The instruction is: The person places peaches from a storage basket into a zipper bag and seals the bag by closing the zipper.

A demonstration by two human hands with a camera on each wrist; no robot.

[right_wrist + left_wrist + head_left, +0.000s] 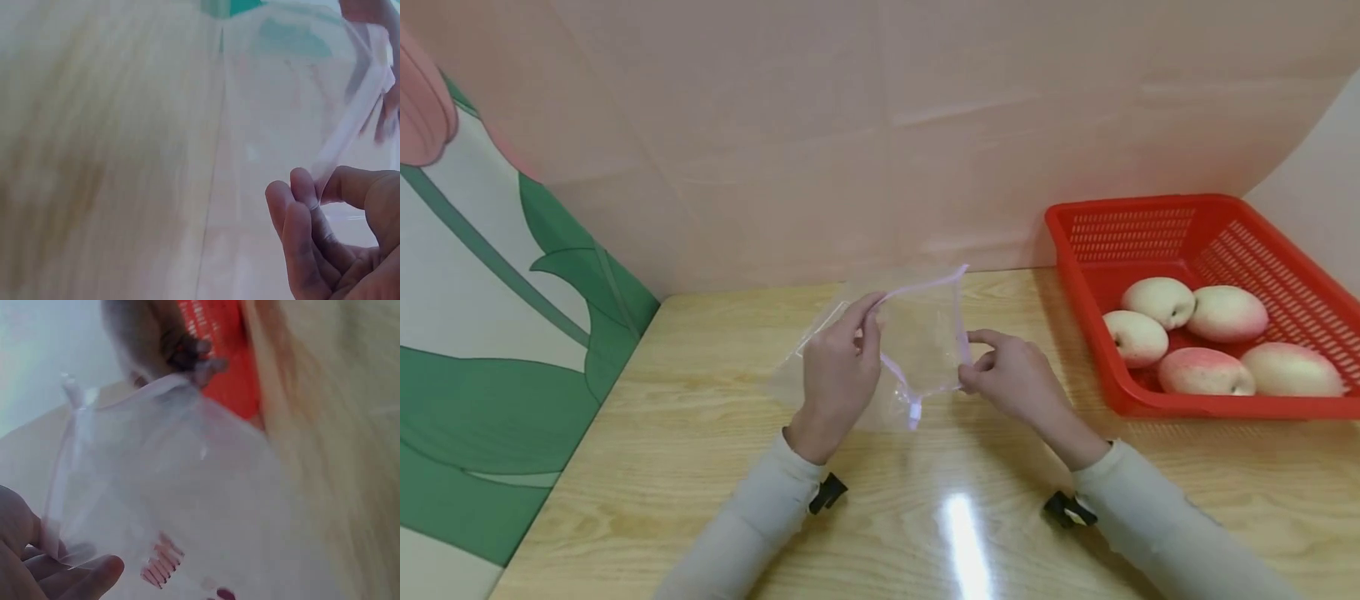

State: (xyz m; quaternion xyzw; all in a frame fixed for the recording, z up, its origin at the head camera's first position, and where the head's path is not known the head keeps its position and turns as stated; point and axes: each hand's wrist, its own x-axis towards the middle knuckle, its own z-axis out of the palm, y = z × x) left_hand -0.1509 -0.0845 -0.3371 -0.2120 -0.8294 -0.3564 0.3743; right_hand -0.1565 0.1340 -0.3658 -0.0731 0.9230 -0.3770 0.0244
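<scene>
A clear plastic zip bag (pixel 921 337) with a pale purple zip edge and a small slider (pixel 914 412) is spread between both hands over the table, its mouth held apart. My left hand (pixel 842 358) pinches one side of the mouth between thumb and fingers. On the opposite side, my right hand (pixel 1011 373) pinches the purple edge. In the left wrist view the bag (pixel 187 469) carries reddish print, and the left thumb and fingers (pixel 94 579) grip its rim. Thumb and fingertips (pixel 304 187) close on the zip edge in the right wrist view.
A red plastic basket (pixel 1078 304) with slotted walls stands at the right, holding several pale pink peaches (pixel 1206 372). The wood-grain table (pixel 700 433) meets a pinkish cloth backdrop (pixel 775 167) behind, and a green leaf-patterned panel (pixel 490 400) borders the left.
</scene>
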